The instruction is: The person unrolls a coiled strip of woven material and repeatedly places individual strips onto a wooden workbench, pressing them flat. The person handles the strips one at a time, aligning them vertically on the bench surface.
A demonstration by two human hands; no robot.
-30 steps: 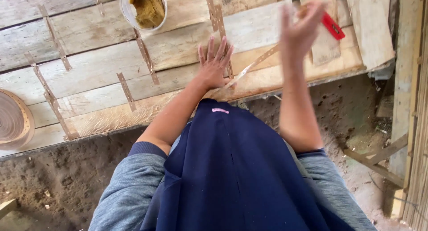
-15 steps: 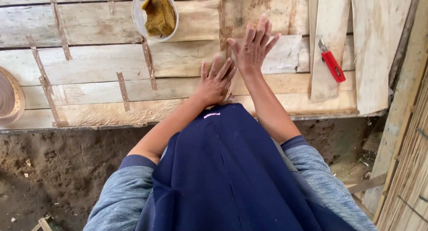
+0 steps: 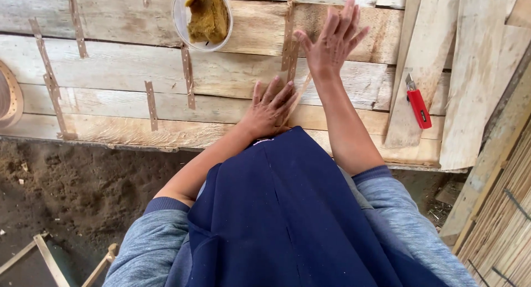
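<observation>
We see the left hand (image 3: pixel 269 111) lying flat, palm down, on the bench (image 3: pixel 110 71), its fingers spread and pressing on the near end of a thin strip (image 3: pixel 299 96) of pale wood. The hand grips nothing; it only bears down. The strip runs from under those fingers toward one o'clock, up to the right hand (image 3: pixel 332 40). That hand is raised with its fingers stretched and fanned, palm turned toward the boards; whether it pinches the strip's far end we cannot tell, since the hand hides it.

At eleven o'clock from the left hand stands a tub (image 3: pixel 202 17) holding a brownish-yellow mass. At three o'clock from the left hand, well apart, a red cutter (image 3: pixel 417 105) lies on a loose plank (image 3: pixel 423 71). Further strips (image 3: pixel 150 104) lie scattered across the bench at nine and ten o'clock. Below the hands a dark blue apron (image 3: pixel 293 220) covers the person's front, with grey sleeves at either side.
</observation>
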